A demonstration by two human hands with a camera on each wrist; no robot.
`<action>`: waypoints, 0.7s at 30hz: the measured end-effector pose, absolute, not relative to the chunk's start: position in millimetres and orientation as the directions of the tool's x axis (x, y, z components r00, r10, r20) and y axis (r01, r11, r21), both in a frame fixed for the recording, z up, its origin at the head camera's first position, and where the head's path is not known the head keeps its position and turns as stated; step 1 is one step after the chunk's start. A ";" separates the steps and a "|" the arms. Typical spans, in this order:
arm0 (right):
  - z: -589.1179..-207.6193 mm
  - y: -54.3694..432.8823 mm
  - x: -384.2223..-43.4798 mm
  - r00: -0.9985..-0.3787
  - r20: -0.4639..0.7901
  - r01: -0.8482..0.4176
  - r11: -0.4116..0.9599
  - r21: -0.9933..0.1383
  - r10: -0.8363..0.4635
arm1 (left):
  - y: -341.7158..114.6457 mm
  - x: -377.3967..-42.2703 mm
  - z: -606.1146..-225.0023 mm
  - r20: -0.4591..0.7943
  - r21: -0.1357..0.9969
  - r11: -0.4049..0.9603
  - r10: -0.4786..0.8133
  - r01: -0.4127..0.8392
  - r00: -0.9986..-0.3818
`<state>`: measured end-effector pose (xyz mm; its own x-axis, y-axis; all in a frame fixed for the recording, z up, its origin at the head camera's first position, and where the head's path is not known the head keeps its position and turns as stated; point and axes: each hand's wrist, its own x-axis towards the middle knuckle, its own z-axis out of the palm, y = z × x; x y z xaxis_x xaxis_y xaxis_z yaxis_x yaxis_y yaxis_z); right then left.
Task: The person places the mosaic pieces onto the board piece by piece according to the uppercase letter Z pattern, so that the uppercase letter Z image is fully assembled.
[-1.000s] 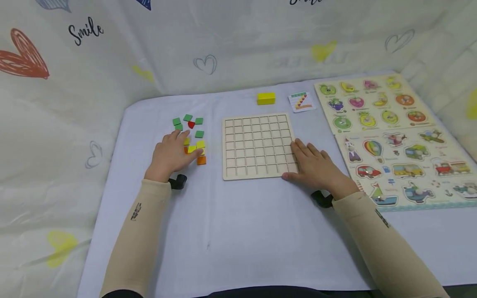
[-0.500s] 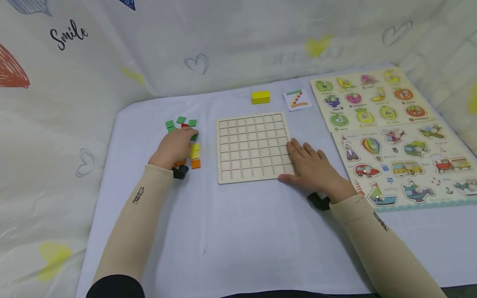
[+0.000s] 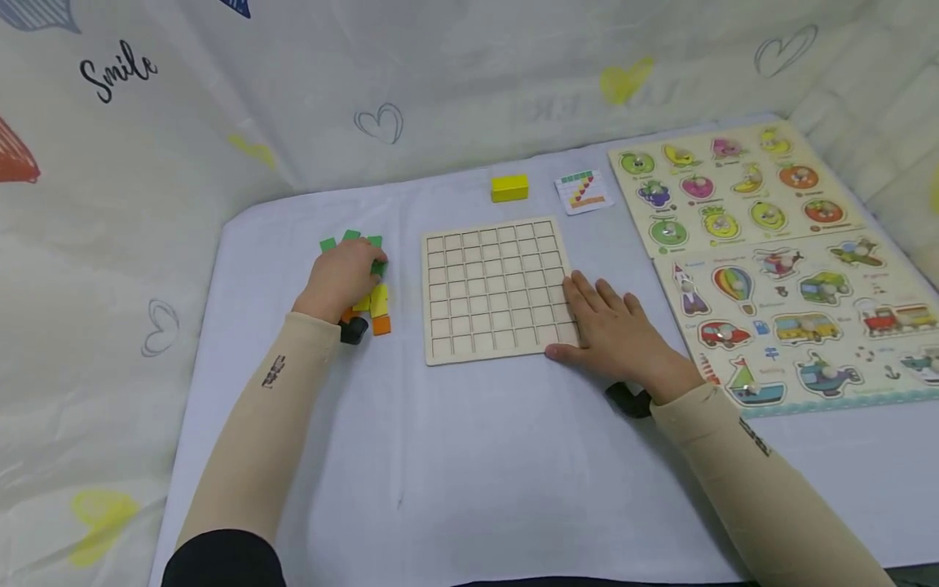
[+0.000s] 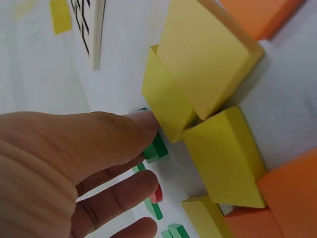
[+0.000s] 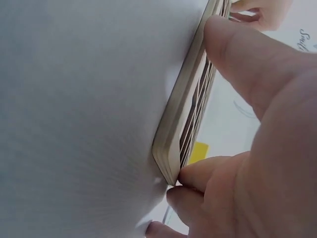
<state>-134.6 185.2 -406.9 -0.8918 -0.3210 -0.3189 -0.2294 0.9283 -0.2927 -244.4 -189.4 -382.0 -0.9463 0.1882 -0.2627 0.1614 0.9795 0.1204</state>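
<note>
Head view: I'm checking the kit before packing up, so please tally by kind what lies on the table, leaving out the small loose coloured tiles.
Grid board: 1
Yellow block: 1
Picture card: 1
Fruit puzzle board: 1
Vehicle puzzle board: 1
Total: 5

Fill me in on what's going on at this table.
A person is working with small coloured tiles and a wooden grid board. The left hand pinches a green tile among the loose pieces left of the board, with yellow tiles and an orange tile close by. The right hand rests at the board's right edge. Beyond the board lie a yellow block and a picture card.
</note>
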 end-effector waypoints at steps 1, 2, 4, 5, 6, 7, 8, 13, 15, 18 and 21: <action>-406.8 185.1 -134.2 -0.892 -0.320 -0.229 0.929 -0.292 -0.320 | -189.4 -245.3 -382.1 -0.259 0.123 0.979 0.192 0.164 -0.947; -406.5 184.9 -133.9 -0.892 -0.320 -0.228 0.929 -0.292 -0.320 | -189.4 -246.1 -382.3 -0.258 0.127 0.978 0.196 0.168 -0.946; -406.1 184.5 -133.4 -0.893 -0.320 -0.228 0.930 -0.288 -0.318 | -189.6 -247.7 -382.4 -0.254 0.130 0.975 0.206 0.178 -0.945; -406.0 184.3 -133.2 -0.893 -0.320 -0.228 0.930 -0.287 -0.317 | -189.6 -248.4 -382.3 -0.253 0.133 0.974 0.211 0.182 -0.944; -405.9 184.0 -133.0 -0.893 -0.320 -0.227 0.931 -0.286 -0.316 | -189.4 -249.2 -382.1 -0.252 0.133 0.973 0.218 0.189 -0.943; -405.7 183.7 -132.9 -0.894 -0.320 -0.225 0.931 -0.286 -0.314 | -189.1 -250.1 -381.8 -0.250 0.136 0.971 0.225 0.196 -0.942; -405.6 183.2 -132.7 -0.894 -0.321 -0.223 0.932 -0.287 -0.313 | -188.6 -251.1 -381.5 -0.248 0.142 0.969 0.232 0.202 -0.941; -406.5 182.0 -132.0 -0.897 -0.318 -0.214 0.932 -0.292 -0.306 | -177.5 -259.3 -379.7 -0.219 0.211 0.947 0.285 0.240 -0.933; -406.8 181.7 -131.8 -0.897 -0.318 -0.214 0.931 -0.295 -0.307 | -168.4 -263.5 -379.1 -0.208 0.243 0.935 0.310 0.258 -0.928; -407.1 180.9 -131.2 -0.895 -0.321 -0.213 0.928 -0.306 -0.311 | -151.6 -269.4 -377.2 -0.212 0.260 0.929 0.320 0.263 -0.923; -407.8 180.2 -130.0 -0.893 -0.320 -0.211 0.922 -0.324 -0.317 | -135.0 -275.6 -376.8 -0.211 0.254 0.925 0.339 0.283 -0.917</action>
<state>-130.0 180.2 -407.8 -0.8929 -0.3167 -0.3202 -0.2109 0.9222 -0.3242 -275.6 -135.0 -376.8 -0.9167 0.3389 -0.2115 0.2833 0.9248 0.2539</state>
